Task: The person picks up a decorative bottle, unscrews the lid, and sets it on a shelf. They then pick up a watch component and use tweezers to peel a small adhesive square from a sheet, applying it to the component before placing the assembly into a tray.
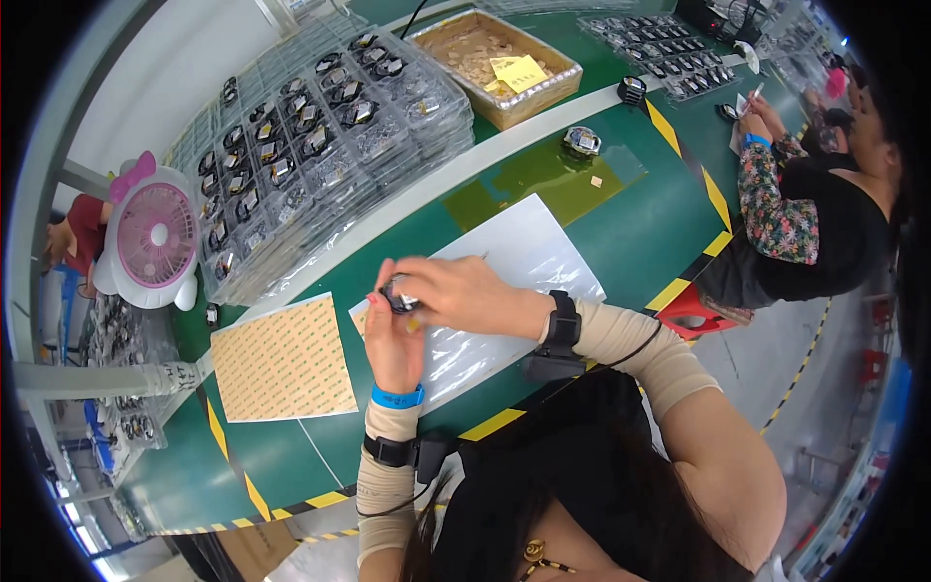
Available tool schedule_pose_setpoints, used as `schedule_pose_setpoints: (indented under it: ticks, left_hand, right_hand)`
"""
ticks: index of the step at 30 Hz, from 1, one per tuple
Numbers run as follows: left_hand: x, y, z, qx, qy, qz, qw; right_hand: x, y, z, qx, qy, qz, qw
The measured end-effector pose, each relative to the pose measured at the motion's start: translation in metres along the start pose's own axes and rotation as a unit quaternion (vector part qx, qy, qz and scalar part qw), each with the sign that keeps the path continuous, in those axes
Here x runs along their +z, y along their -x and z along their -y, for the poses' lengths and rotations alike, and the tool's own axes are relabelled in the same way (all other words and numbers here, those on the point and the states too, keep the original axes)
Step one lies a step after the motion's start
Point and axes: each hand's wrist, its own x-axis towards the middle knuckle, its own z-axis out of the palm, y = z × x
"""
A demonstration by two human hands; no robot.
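Both my hands meet over a white glossy sheet (pixel 529 247) on the green bench. Between them is a small round black part with a shiny face (pixel 399 294), partly hidden by fingers; it looks like a small electronic module. My left hand (pixel 392 347) holds it from below with the fingers upright. Over its top and right side curls my right hand (pixel 461 294), its fingertips at the part. A tan sheet printed with repeated marks (pixel 283 361) lies to the left. Another round module (pixel 582 143) stands beyond the white sheet, on a yellow-green mat (pixel 621 184).
Stacked clear trays (pixel 373 145) with several round modules fill the far left. Behind are a cardboard box (pixel 531 109) of small tan pieces and more trays (pixel 669 56). A pink-and-white fan (pixel 155 238) stands left. A co-worker (pixel 815 194) sits at right.
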Motion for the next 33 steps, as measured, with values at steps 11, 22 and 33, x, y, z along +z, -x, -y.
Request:
schedule_pose_setpoints:
  ticks: [11, 22, 33]
  left_hand:
    - [0.007, 0.004, -0.006, -0.079, -0.048, 0.091, 0.992]
    - [-0.029, -0.003, -0.023, 0.026, -0.088, -0.011, 0.996]
    - [-0.044, 0.051, -0.035, 0.267, -0.845, 0.026, 0.463]
  right_hand:
    - [-0.14, 0.032, -0.112, 0.25, 0.259, -0.19, 0.913]
    - [-0.133, 0.012, -0.075, 0.14, 0.082, -0.272, 0.948]
    - [0.004, 0.008, -0.015, 0.397, -0.469, 0.036, 0.788]
